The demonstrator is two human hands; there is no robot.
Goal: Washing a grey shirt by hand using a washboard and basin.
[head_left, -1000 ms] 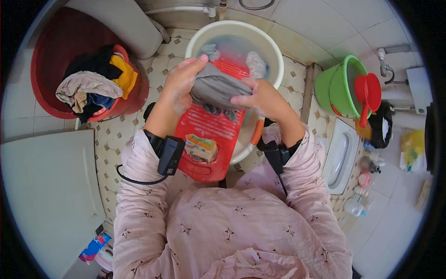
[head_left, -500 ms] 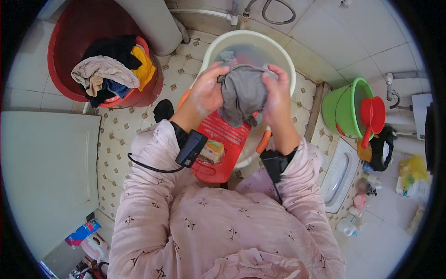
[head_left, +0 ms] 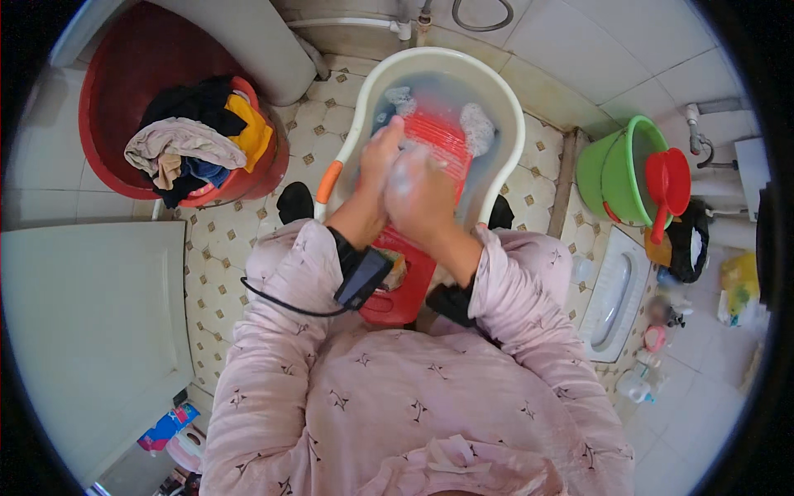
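Observation:
My left hand (head_left: pixel 375 169) and my right hand (head_left: pixel 423 197) are pressed together above the red washboard (head_left: pixel 442 136), both closed and partly blurred. Whitish lather covers the right hand. Whatever lies between them is hidden, and no grey cloth shows. The washboard slants into a cream tub (head_left: pixel 517 124) of cloudy water, its near end sticking out toward my lap. A bar of soap (head_left: pixel 394 273) rests on that near end, half covered by the device on my left wrist. Suds (head_left: pixel 477 130) float on both sides of the board.
A red bucket (head_left: pixel 269 178) at the left holds piled clothes (head_left: pixel 194 136). At the right, a green bucket (head_left: pixel 595 178) carries a red dipper (head_left: pixel 667 186). A squat toilet (head_left: pixel 616 293) and several bottles (head_left: pixel 635 384) are beyond my right knee. A pale door panel (head_left: pixel 91 322) stands at the left.
The grey cloth that both hands held up over the tub is out of sight. My hands have come together and moved lower, toward me. More water, suds and washboard show.

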